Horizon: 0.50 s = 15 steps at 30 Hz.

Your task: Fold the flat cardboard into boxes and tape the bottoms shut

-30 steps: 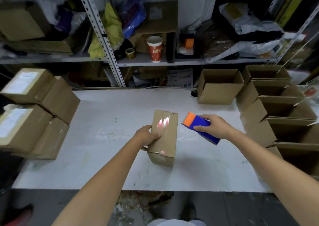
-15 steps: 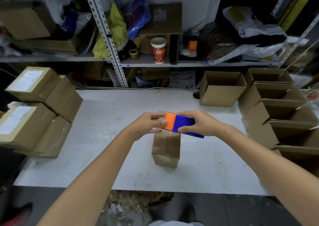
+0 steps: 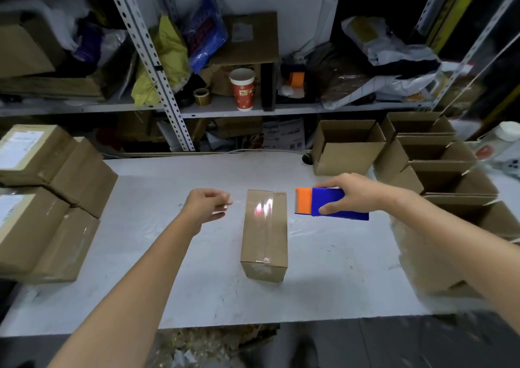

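A small brown cardboard box (image 3: pixel 264 232) stands in the middle of the white table (image 3: pixel 140 269), with shiny clear tape along its top face. My right hand (image 3: pixel 351 193) grips a blue and orange tape dispenser (image 3: pixel 323 203) just right of the box's far end. My left hand (image 3: pixel 206 204) is left of the box and pinches the end of a strip of clear tape (image 3: pixel 235 202) that stretches across above the box's far end toward the dispenser. Neither hand touches the box.
Several open folded boxes (image 3: pixel 439 165) crowd the table's right side, one more (image 3: pixel 347 153) at the back. Sealed labelled boxes (image 3: pixel 42 187) are stacked on the left. Metal shelves behind hold a red paper cup (image 3: pixel 242 89), a tape roll (image 3: pixel 202 96), bags and cartons.
My hands met above the box at the dispenser, then drew apart: the left went left with the tape end, the right went right with the dispenser. The box stayed put.
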{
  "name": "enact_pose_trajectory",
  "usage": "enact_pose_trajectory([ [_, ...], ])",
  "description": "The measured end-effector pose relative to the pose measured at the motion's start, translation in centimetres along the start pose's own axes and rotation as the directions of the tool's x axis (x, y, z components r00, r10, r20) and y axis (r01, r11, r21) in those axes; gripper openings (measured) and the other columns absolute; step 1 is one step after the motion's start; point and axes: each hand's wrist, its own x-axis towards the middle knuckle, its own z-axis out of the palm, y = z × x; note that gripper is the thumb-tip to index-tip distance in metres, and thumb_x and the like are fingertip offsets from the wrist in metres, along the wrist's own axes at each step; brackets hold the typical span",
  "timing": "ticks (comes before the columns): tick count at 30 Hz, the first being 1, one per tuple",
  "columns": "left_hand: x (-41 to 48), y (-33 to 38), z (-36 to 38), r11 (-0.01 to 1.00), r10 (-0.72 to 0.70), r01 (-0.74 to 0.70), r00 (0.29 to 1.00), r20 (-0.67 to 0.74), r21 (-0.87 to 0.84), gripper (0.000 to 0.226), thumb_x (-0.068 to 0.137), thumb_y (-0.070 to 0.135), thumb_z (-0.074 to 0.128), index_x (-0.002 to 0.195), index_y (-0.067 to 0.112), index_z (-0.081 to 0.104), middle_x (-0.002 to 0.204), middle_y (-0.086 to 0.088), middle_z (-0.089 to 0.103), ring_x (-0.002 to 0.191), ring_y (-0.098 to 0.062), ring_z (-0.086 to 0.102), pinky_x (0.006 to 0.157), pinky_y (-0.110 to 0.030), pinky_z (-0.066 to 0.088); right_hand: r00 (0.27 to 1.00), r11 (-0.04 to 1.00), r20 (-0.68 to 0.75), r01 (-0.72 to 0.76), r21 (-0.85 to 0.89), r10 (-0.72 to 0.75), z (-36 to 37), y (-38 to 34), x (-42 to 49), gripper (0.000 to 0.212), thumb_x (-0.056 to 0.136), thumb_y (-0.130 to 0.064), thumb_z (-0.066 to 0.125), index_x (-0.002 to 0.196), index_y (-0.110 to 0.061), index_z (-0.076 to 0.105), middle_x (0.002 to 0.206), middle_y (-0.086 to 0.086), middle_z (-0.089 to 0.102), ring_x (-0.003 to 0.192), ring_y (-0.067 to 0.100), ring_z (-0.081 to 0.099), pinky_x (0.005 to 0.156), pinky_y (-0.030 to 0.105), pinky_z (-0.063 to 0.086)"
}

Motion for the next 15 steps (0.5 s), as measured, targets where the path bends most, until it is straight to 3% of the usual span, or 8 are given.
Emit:
enact_pose_trajectory([
  [4,0.6,0.2,1.9,0.998,0.05,-0.051,0.997,-0.06,-0.021,0.022,0.095,0.01,0.068,0.116,0.004,0.069,0.089,-0.01,0.074,0.071,-0.014,0.065,0.072,-0.023,0.057,0.999,0.999,0.008,-0.045,0.0,0.045,0.5,1.1,0.5,0.07,0.083,-0.06,0.071,0.144,-0.037,0.045,0.119,-0.01,0.059,0.101,0.016,0.061,0.079,0.03,0.055],
  [7,1.3,0.5,2.2,0.997,0.066,-0.067,0.997,-0.034,-0.046,0.052,0.092,0.007,0.07,0.131,0.034,0.047,0.096,-0.016,0.074,0.076,-0.019,0.068,0.072,-0.024,0.058,0.997,0.997,0.004,-0.076,0.026,0.076,0.4,1.7,0.8,0.071,0.084,-0.058,0.072,0.146,-0.035,0.044,0.118,-0.011,0.057,0.1,0.015,0.06,0.074,0.026,0.052],
  [11,2.4,0.9,2.4,0.994,0.093,-0.088,0.994,-0.065,0.065,0.024,0.093,0.008,0.069,0.111,0.016,0.055,0.098,-0.019,0.073,0.075,-0.022,0.07,0.071,-0.026,0.06,0.994,0.992,0.022,-0.112,0.054,0.111,0.6,1.9,1.3,0.074,0.084,-0.056,0.072,0.147,-0.032,0.043,0.117,-0.01,0.056,0.101,0.015,0.06,0.077,0.028,0.053],
  [15,3.5,0.6,2.0,0.987,0.103,-0.105,0.994,0.022,0.119,0.019,0.093,0.008,0.068,0.112,0.011,0.068,0.095,-0.012,0.075,0.083,-0.02,0.071,0.086,-0.032,0.059,0.991,0.991,0.038,-0.129,0.046,0.127,0.7,1.5,2.4,0.074,0.086,-0.053,0.072,0.149,-0.03,0.04,0.121,-0.009,0.054,0.104,0.016,0.057,0.078,0.029,0.052],
])
